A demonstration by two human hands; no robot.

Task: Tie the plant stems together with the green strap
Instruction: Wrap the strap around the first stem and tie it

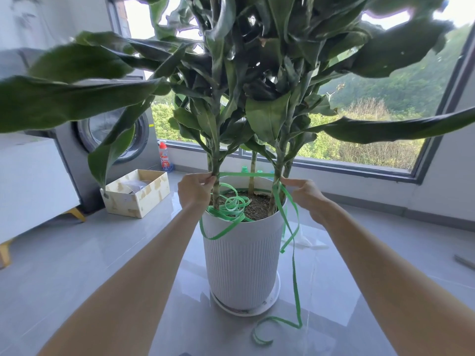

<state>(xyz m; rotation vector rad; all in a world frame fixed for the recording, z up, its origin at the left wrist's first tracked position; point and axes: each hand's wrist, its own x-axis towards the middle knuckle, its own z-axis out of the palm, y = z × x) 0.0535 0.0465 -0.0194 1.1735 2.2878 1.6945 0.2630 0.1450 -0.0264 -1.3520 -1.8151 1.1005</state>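
Green strap (246, 174) spans the stems (216, 160), slack coiled inside white pot (241, 263).

Pot (241, 265) on a saucer (275, 296), mid-floor (102, 265), before the window (359, 124). In it stand the left stem (217, 160) and right stem (277, 160). The strap (246, 174) spans both, coils on the soil (257, 206) and trails down the pot's right side. Box (140, 201) left of the pot, washing machine (69, 155) behind it.
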